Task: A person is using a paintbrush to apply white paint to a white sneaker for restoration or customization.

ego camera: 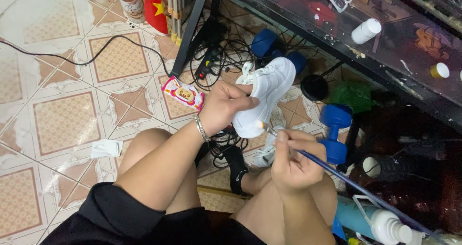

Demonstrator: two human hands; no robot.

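At centre frame our left hand wraps its fingers around 1 white sneaker, raised above the tiled floor. Just below, our right hand pinches a blue-handled paintbrush, bristles touching the sneaker's heel.

White sneaker, blue-handled brush, blue dumbbells, and cream floor tiles patterned with brown-bordered squares.

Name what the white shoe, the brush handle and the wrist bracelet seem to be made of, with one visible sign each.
White shoe: probably smooth synthetic leather, soft sheen. Brush handle: blue, glossy, painted wood or plastic; unclear which. Bracelet: metal, silvery glinting links.
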